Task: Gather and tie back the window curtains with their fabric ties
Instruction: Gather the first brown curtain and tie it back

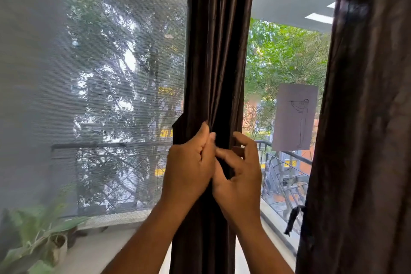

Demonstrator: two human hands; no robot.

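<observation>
Here the left hand (189, 169) is closed on the gathered brown curtain (216, 62), bunching its folds at mid-height; the right hand (239, 178), fingers loosely curled, pinches what looks like the tie's end beside it; the cloth seems soft, light and a little slippery, best gripped around the whole bunch; a second curtain (364, 118) hangs right, its dark tie (292, 220) dangling.

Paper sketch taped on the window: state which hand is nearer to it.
Right. The right hand is just left of and below the paper sketch; the left hand is farther left, gripping the gathered curtain.
</observation>
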